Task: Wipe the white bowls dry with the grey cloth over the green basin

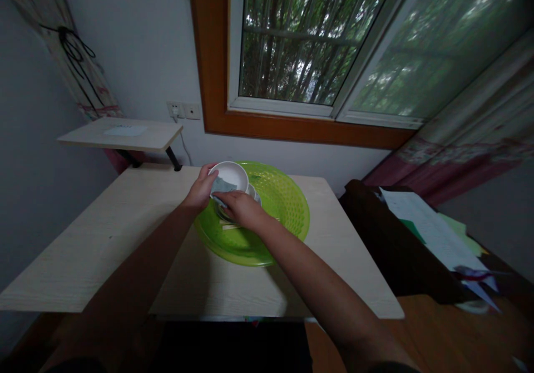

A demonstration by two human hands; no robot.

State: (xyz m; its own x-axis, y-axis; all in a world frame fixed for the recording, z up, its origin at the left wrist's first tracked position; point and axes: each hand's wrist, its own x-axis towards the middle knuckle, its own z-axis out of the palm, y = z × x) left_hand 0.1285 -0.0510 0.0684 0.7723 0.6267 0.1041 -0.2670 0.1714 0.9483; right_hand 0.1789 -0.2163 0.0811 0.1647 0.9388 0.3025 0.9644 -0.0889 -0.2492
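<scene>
1. Room: we see a wood-framed window (308, 44) in a pale wall (154, 55), trees outside, and curtains (479, 122) to either side.
2. Surface: a pale table (354, 256) carries a small raised shelf (104, 137) at its left rear.
3. On it sits a green basin (297, 211); inside we make out further bowls (253, 192) and pale sticks (229, 226) (how many bowls, the hands hide from us).
4. The left hand (200, 189) is clamped on the rim of a white bowl (232, 171), over the basin's left side; the right hand (242, 209) is closed on a grey cloth (223, 186).
5. The cloth lies against the bowl's inside. We judge this bowl under way, unfinished; whether the others have had their turn, we cannot tell.
</scene>
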